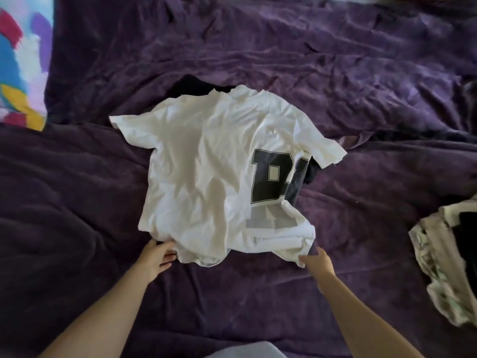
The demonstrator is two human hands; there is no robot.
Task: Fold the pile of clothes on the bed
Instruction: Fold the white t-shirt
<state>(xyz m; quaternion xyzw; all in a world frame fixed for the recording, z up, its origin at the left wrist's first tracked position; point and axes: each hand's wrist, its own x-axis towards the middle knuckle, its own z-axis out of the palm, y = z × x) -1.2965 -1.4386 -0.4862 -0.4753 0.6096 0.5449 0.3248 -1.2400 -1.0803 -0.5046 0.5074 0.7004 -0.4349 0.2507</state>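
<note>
White T-shirt (206,171) lay spread mid-bed on the purple bed cover (77,189), over a dark garment (191,85) that peeked out at the collar; its right side looked folded in, letter print showing. Left hand (157,257) pinched the hem's left corner and right hand (318,262) the right corner; fingers (167,255) clenched on cloth. The step wanted the hem pulled taut and level, creases smoothed, then carried evenly to the collar without snagging the garment beneath; unfolded pile (444,259) sat at right.
</note>
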